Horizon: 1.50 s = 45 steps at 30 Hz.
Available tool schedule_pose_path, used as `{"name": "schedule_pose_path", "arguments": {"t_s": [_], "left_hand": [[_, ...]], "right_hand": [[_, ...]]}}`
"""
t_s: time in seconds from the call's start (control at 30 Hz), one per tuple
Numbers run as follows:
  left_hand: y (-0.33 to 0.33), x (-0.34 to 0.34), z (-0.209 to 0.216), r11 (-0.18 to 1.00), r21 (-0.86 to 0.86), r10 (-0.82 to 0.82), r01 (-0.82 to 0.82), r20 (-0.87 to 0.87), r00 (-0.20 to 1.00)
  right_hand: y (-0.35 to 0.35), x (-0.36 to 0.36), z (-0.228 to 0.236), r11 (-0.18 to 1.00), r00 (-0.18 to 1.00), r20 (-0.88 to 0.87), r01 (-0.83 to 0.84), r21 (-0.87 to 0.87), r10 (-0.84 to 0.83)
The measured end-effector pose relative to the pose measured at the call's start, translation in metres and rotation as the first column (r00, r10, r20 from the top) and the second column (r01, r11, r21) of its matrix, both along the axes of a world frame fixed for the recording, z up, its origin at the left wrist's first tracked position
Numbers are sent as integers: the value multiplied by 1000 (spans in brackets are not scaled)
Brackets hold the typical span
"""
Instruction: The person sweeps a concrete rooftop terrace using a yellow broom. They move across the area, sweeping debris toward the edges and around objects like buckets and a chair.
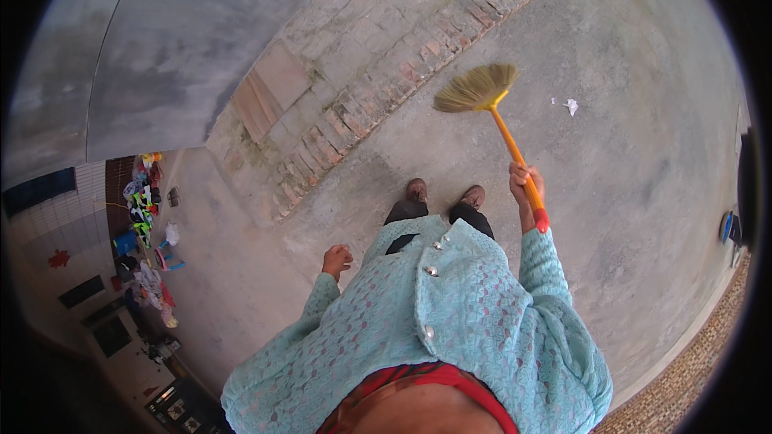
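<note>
A broom [508, 135] with an orange handle, a red end cap and a fan of yellowish straw bristles is held out in front of me. My right hand [527, 183] is wrapped round the handle near the red cap. The bristles point away to the far left of that hand, close to a row of bricks; whether they touch the floor I cannot tell. A crumpled white scrap [571, 107] lies on the concrete to the right of the bristles. My left hand [337, 260] hangs at my side with its fingers curled, apparently around nothing.
A strip of worn brick paving [346, 124] runs diagonally ahead, beside a grey wall [201, 40]. Clothes and colourful items [143, 209] are heaped at the left near a tiled building. A blue round object [727, 227] sits at the far right. Concrete floor [643, 217] surrounds my brown shoes [473, 196].
</note>
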<state>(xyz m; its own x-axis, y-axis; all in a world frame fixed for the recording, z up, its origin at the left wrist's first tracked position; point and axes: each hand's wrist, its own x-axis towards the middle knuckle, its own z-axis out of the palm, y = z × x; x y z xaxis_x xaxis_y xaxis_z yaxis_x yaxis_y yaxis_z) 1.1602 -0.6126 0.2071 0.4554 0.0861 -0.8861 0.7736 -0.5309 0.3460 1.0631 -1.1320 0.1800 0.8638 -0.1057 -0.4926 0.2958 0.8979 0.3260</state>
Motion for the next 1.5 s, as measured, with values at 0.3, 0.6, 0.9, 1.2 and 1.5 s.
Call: {"name": "schedule_pose_path", "arguments": {"t_s": [0.3,0.6,0.9,1.2,1.5], "left_hand": [[-20,6,-21,992,-93,-84,84,7,996],[-50,37,-12,985,-26,-174,173,-69,982],[-63,50,-14,985,-76,-152,154,32,988],[-63,39,-27,952,-78,-299,297,-23,954],[-96,43,-10,971,-84,-227,225,-17,974]], "right_hand": [[12,-84,87,939,943,-330,-75,-336,-42],[51,-117,126,976,973,-199,-149,-158,117],[41,-157,49,972,942,-278,-220,-84,189],[-65,-209,84,688,604,-784,-631,-358,146],[-34,-229,130,660,558,-829,-640,-393,47]]}}
